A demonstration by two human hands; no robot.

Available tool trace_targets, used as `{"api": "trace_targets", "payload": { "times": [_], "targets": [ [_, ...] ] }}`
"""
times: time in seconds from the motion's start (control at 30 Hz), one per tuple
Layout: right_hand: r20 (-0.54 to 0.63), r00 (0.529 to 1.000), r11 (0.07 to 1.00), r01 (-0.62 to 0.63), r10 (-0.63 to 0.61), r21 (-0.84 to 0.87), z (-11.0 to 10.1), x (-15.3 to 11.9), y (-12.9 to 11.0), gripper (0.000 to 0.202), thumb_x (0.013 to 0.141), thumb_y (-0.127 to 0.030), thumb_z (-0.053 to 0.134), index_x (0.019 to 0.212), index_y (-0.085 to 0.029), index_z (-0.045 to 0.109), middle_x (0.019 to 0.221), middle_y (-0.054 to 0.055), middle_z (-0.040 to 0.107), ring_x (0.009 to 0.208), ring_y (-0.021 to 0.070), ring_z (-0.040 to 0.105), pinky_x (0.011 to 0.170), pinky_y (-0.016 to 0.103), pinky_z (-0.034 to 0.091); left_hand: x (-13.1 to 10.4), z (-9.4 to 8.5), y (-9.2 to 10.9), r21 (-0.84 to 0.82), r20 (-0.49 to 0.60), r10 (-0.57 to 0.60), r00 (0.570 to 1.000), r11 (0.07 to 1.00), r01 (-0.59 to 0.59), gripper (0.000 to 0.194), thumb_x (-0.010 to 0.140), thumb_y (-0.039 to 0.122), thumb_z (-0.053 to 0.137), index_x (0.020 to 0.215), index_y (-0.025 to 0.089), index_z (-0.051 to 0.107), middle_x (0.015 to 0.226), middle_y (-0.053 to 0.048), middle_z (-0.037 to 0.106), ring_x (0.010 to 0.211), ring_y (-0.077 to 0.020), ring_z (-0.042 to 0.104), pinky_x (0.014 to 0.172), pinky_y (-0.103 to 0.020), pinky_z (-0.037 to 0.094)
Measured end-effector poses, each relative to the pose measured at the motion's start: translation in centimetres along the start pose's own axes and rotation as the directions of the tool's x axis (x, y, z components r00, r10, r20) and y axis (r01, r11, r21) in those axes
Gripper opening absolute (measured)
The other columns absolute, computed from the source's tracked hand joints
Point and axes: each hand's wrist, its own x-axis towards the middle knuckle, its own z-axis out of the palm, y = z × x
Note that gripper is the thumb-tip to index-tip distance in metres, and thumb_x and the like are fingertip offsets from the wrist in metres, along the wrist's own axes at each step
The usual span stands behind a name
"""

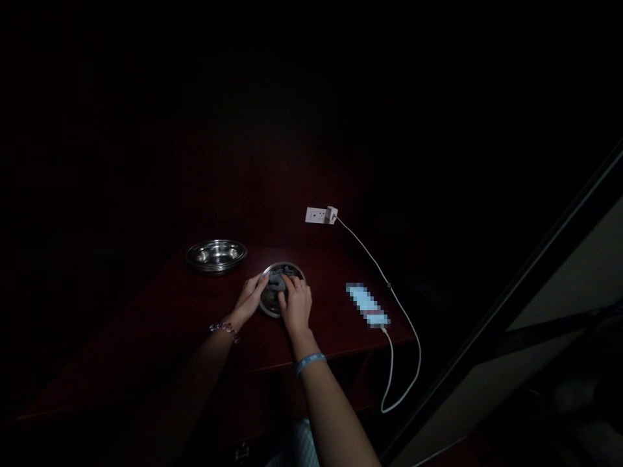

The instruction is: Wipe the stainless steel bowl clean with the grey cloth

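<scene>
A round metal bowl (270,311) sits on the dark red table in front of me. My left hand (249,299) grips its left rim, with the thumb at the edge and the fingers partly hidden. Inside the bowl my right hand (296,306) presses a grey cloth (277,281) against the inner surface, its fingers bent over it. A beaded bracelet (224,329) circles my left wrist, and a blue wristband (310,363) my right.
Shiny metal dishes (217,267), apparently stacked, stand to the left on the table (195,318). At right lies a lit phone (368,305), its white cable (420,350) looping past the table edge to a charger (331,214) in the wall socket (315,215). Surroundings are very dark.
</scene>
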Motion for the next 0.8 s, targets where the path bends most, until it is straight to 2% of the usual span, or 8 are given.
{"api": "trace_targets", "payload": {
  "times": [0.17,0.33,0.47,0.57,0.63,0.7,0.8],
  "targets": [
    [0.082,0.99,0.992,0.109,-0.115,0.068,0.0,0.0,-0.7,0.043,0.087,-0.021,0.057,0.13,-0.022,0.059,0.123,0.008,0.062,0.109,0.0249,0.053,0.095,0.037,0.04,0.1,-0.2,0.1,0.046,-0.027,0.003,1.0,0.999,-0.002,0.054,0.084,0.061,0.047,0.091,0.013,0.071,0.083,-0.007,0.073,0.082,-0.0221,0.066,0.079,-0.031,0.05],
    [0.1,0.99,0.994,0.095,-0.1,0.056,0.2,0.0,-0.9,0.023,0.083,-0.024,0.06,0.103,-0.019,0.07,0.105,0.007,0.068,0.099,0.0236,0.054,0.09,0.035,0.038,0.0,-0.5,0.4,0.135,-0.073,0.033,0.997,0.991,-0.023,0.057,0.085,0.061,0.045,0.099,0.012,0.071,0.087,-0.007,0.074,0.085,-0.0234,0.066,0.082,-0.032,0.05],
    [0.029,1.0,1.0,0.008,-0.009,0.007,0.1,-0.2,-1.0,0.011,0.08,-0.023,0.059,0.084,-0.018,0.069,0.095,0.007,0.068,0.096,0.0245,0.053,0.089,0.038,0.036,0.1,-0.6,0.1,0.145,-0.078,0.03,0.996,0.989,-0.019,0.06,0.085,0.063,0.044,0.101,0.012,0.071,0.092,-0.01,0.075,0.089,-0.025,0.067,0.086,-0.035,0.05],
    [-0.116,0.988,0.994,-0.097,0.103,0.06,-0.3,-0.3,-0.8,0.016,0.08,-0.021,0.055,0.091,-0.019,0.067,0.097,0.008,0.065,0.095,0.025,0.053,0.088,0.038,0.036,0.3,-0.6,-0.4,0.078,-0.167,-0.012,0.986,0.997,0.025,0.065,0.084,0.067,0.042,0.103,0.011,0.07,0.095,-0.011,0.075,0.093,-0.0261,0.068,0.088,-0.036,0.051],
    [-0.252,0.936,0.965,-0.213,0.247,0.153,-0.6,-0.3,-0.2,0.022,0.084,-0.021,0.05,0.1,-0.018,0.064,0.101,0.01,0.063,0.097,0.0258,0.053,0.088,0.038,0.038,0.5,-0.6,-0.7,0.034,-0.24,-0.058,0.969,0.997,0.068,0.068,0.084,0.069,0.04,0.104,0.011,0.07,0.098,-0.013,0.075,0.096,-0.027,0.068,0.09,-0.038,0.051],
    [-0.371,0.831,0.904,-0.328,0.414,0.273,-0.7,-0.2,0.7,0.024,0.088,-0.023,0.043,0.104,-0.016,0.061,0.106,0.014,0.061,0.101,0.0276,0.052,0.091,0.04,0.038,0.6,-0.6,-0.8,0.018,-0.28,-0.098,0.955,0.994,0.108,0.068,0.084,0.069,0.041,0.106,0.011,0.069,0.101,-0.014,0.074,0.1,-0.0281,0.067,0.094,-0.04,0.05],
    [-0.459,0.667,0.804,-0.418,0.587,0.422,-0.3,0.1,2.1,0.027,0.093,-0.029,0.037,0.105,-0.015,0.057,0.113,0.019,0.058,0.107,0.0306,0.051,0.094,0.043,0.039,0.6,-0.7,-0.9,0.023,-0.292,-0.106,0.951,0.993,0.118,0.067,0.085,0.068,0.041,0.11,0.012,0.068,0.104,-0.014,0.073,0.107,-0.0298,0.065,0.1,-0.043,0.047]
  ]
}}
